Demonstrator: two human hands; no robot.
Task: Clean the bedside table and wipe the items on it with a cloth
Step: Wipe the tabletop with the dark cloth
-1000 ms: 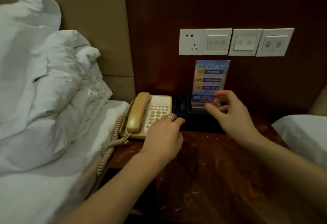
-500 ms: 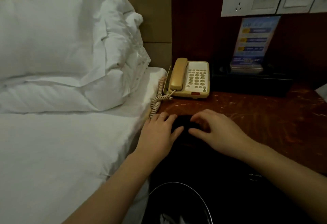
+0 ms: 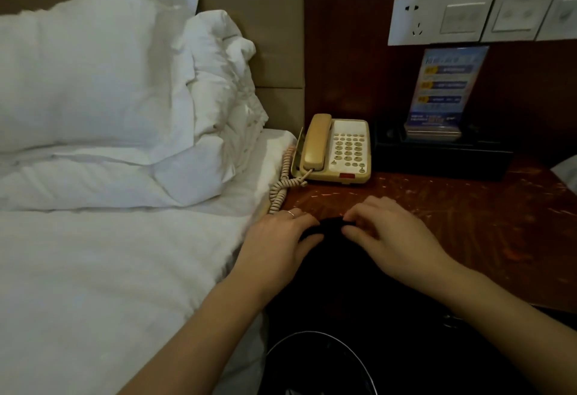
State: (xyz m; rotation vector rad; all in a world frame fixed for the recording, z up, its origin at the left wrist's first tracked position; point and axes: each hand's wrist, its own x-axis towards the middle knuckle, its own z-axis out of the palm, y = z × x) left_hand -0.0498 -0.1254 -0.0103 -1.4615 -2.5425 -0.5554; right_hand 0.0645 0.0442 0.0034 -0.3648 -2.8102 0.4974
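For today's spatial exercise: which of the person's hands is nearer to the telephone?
Left. The left hand lies just in front of the telephone, below its coiled cord; the right hand sits further right.

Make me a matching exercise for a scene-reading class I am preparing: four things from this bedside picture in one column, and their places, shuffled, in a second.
Things
1. beige push-button telephone
2. blue printed card in a clear stand
3. white wall socket plate
4. dark cloth

Places
A. on the dark wood wall panel, above the card
B. at the table's near edge, under both hands
C. at the table's back left, beside the bed
D. on the black tray against the wall

Pairs: 1-C, 2-D, 3-A, 4-B
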